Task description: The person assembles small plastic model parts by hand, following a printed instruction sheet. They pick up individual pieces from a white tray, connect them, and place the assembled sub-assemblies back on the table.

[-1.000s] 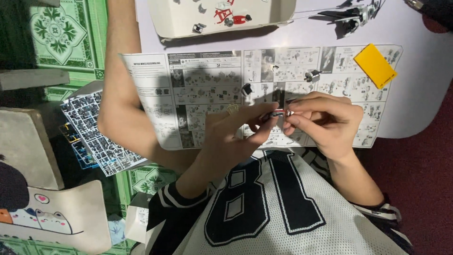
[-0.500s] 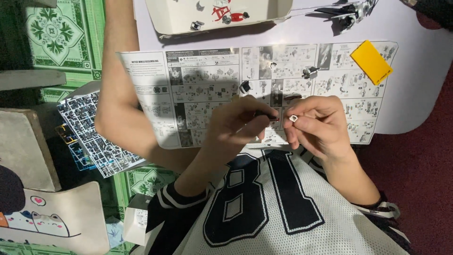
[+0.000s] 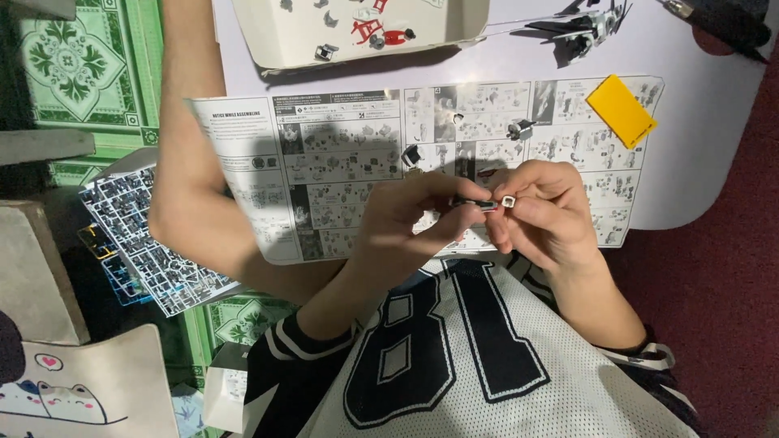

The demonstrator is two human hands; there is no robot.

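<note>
Over the instruction sheet (image 3: 341, 154), both hands are pinching: left hand (image 3: 406, 223) gripping a small dark part (image 3: 475, 203), right hand (image 3: 544, 215) holding a tiny pale piece (image 3: 509, 201). Seemingly joining them; careful alignment needed.

Both hands meet over the instruction sheet (image 3: 341, 154): left hand (image 3: 406, 223) pinches a small dark part (image 3: 477, 204) at its fingertips, right hand (image 3: 544, 215) pinches a small white part (image 3: 509, 201), the two parts just beside each other, maybe touching, can't tell. Sheet lies on a pale table (image 3: 714, 105) w/ a yellow card (image 3: 621, 111) on its right end & a few small loose bits on it. Beyond it a shallow white box (image 3: 284, 40) w/ red & grey pieces, a dark winged model (image 3: 588, 24) to its right; grey parts sprue (image 3: 150, 243) lies off the table at left.
</note>
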